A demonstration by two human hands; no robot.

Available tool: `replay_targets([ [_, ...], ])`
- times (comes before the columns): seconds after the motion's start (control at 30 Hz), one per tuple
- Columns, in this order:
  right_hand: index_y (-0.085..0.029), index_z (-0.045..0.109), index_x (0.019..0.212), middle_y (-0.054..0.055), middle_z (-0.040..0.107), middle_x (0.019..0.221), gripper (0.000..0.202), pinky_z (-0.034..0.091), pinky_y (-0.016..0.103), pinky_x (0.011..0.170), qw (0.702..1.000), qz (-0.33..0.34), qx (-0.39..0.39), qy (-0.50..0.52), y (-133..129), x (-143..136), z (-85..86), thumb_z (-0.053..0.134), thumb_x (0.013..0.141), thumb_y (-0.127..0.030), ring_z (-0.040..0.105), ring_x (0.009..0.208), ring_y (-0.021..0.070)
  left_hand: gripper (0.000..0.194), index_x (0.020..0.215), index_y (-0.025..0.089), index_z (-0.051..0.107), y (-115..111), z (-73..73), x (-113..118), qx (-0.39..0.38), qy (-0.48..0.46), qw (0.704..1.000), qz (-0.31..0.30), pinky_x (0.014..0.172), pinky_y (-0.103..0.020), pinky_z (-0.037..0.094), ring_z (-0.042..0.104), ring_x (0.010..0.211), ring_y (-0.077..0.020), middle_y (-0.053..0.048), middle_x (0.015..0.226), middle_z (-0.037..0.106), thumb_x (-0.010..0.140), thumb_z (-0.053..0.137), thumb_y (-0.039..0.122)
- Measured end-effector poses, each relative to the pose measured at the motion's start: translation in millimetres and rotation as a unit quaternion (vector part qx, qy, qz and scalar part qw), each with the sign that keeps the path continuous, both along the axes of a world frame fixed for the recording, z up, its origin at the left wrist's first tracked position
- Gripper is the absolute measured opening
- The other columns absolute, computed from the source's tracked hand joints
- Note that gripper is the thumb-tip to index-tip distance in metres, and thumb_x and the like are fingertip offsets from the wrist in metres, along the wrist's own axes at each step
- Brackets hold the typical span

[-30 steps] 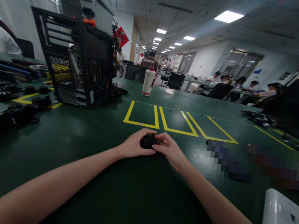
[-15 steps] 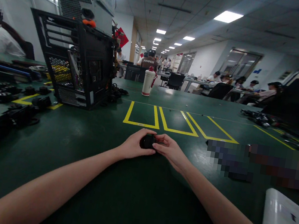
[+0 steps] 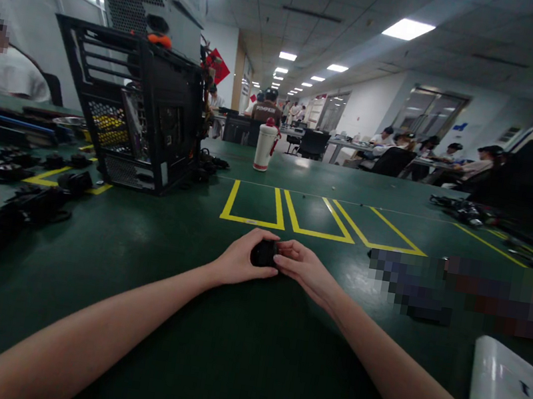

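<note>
A small, rounded black object (image 3: 264, 253) is held low over the green tabletop, straight ahead of me. It is too dark for me to make out its kind. My left hand (image 3: 240, 257) wraps it from the left, thumb on the near side and fingers on the far side. From the right, the bent fingertips of my right hand (image 3: 302, 267) press against its edge. Parts of the object are hidden behind the fingers of both hands.
At left stands an open black computer case (image 3: 143, 112) with power supplies (image 3: 174, 16) stacked on it. Black cable bundles (image 3: 4, 222) lie before it. Yellow tape outlines (image 3: 251, 221) and a white bottle (image 3: 264, 148) are ahead. A white device (image 3: 509, 393) sits at right.
Both hands stay almost in place around the black object, which looks slightly turned. At far left, a person in white has shifted a little.
</note>
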State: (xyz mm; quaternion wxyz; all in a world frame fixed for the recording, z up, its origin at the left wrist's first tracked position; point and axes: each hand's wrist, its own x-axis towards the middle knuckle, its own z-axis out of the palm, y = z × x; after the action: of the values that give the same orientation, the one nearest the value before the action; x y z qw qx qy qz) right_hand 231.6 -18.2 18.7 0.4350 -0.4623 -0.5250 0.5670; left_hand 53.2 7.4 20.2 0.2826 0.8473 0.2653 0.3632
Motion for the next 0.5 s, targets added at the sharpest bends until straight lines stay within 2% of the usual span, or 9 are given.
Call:
replay_targets([
  [0.17, -0.022, 0.052, 0.087, 0.000, 0.056, 0.091, 0.031, 0.046, 0.035, 0.080, 1.000, 0.023, 0.013, 0.011, -5.8, -1.3, 5.1, 0.070, 0.061, -0.023, 0.056, 0.086, 0.0147, 0.052, 0.113, 0.023, 0.045, -0.6, 0.1, -0.2, -0.002, -0.004, 1.000, 0.004, 0.088, -0.039, 0.040, 0.050, 0.101, -0.0231, -0.007, 0.112, 0.051, 0.066, 0.066, 0.030],
  [0.3, -0.023, 0.052, 0.082, 0.000, 0.057, 0.092, 0.021, 0.046, 0.036, 0.081, 0.999, 0.002, 0.006, 0.045, -3.9, -3.6, 2.2, 0.064, 0.067, -0.031, 0.056, 0.091, 0.0155, 0.053, 0.113, 0.024, 0.045, -0.5, -0.3, -0.3, 0.002, -0.004, 1.000, 0.002, 0.088, -0.039, 0.040, 0.050, 0.102, -0.0231, -0.007, 0.112, 0.051, 0.065, 0.067, 0.030],
  [0.5, -0.021, 0.055, 0.088, 0.002, 0.056, 0.094, 0.026, 0.045, 0.034, 0.084, 1.000, -0.001, -0.009, 0.026, -0.8, -1.4, 0.8, 0.067, 0.065, -0.027, 0.056, 0.091, 0.0152, 0.052, 0.112, 0.023, 0.044, -0.3, -0.7, -0.2, 0.015, -0.004, 1.000, 0.000, 0.088, -0.038, 0.040, 0.050, 0.101, -0.0222, -0.006, 0.111, 0.051, 0.065, 0.066, 0.030],
])
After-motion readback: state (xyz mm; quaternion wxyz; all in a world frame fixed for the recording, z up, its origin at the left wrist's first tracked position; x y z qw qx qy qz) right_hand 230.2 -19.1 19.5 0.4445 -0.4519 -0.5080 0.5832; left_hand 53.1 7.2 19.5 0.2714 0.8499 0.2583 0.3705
